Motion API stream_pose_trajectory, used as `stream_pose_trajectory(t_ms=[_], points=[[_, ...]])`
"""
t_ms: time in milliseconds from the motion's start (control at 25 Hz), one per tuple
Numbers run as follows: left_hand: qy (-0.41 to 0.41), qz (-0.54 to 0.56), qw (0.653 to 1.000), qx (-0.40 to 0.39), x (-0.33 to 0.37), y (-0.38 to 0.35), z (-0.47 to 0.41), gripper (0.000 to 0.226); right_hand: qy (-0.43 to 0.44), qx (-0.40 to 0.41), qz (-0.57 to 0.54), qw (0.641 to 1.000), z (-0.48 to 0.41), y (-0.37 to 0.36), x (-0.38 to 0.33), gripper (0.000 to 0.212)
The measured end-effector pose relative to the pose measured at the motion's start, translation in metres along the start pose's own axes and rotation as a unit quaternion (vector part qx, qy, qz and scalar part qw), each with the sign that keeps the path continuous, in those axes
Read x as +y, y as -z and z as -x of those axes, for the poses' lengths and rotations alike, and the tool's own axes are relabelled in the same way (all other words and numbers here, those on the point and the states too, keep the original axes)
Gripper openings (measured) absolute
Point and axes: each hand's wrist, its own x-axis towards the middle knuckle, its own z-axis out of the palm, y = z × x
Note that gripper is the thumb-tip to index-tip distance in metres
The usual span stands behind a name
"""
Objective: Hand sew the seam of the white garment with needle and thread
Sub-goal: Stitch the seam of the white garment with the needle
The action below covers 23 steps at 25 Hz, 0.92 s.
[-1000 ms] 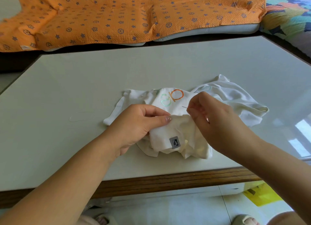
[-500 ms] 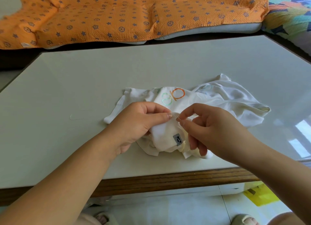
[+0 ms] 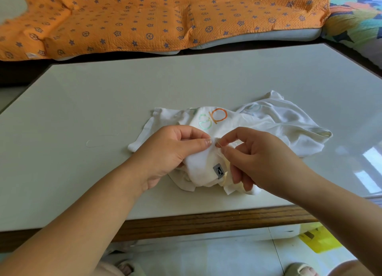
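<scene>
As the white garment (image 3: 279,127) is soft, its fold is gripped by the left hand (image 3: 169,151) and the needle (image 3: 219,145) pinched by the right hand (image 3: 262,160).

A home living room: an orange star-patterned blanket (image 3: 157,17) over a cushion (image 3: 258,37), a colourful quilt (image 3: 355,21), a low wood-edged surface (image 3: 124,85), and a tiled floor (image 3: 206,255).

The needle (image 3: 218,145) is only a tiny glint at the right hand (image 3: 264,162) fingertips, and its thread is too fine to trace. The left hand (image 3: 165,154) lower fingers hide under the white garment (image 3: 279,123). At 5 o'clock the frame edge cuts off a sandal (image 3: 299,270).
</scene>
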Motion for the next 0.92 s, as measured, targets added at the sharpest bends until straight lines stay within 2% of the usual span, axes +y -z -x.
stream_pose_trajectory(t_ms=[240, 520, 720, 920], points=[[-0.043, -0.041, 0.998, -0.023, -0.004, -0.003, 0.0, 0.004, -0.009, 0.018, -0.019, 1.0, -0.004, -0.005, 0.003, 0.009], [-0.104, -0.092, 0.99, 0.017, -0.006, -0.007, 0.001, 0.008, -0.017, 0.023, -0.057, 0.998, -0.005, -0.007, 0.004, 0.012], [-0.147, -0.163, 0.976, 0.015, -0.007, -0.013, 0.004, 0.025, -0.035, 0.016, -0.161, 0.986, -0.007, -0.008, 0.004, 0.011], [-0.149, -0.161, 0.975, 0.017, -0.008, -0.013, 0.004, 0.02, -0.058, -0.022, -0.214, 0.975, -0.01, -0.006, 0.002, 0.011]])
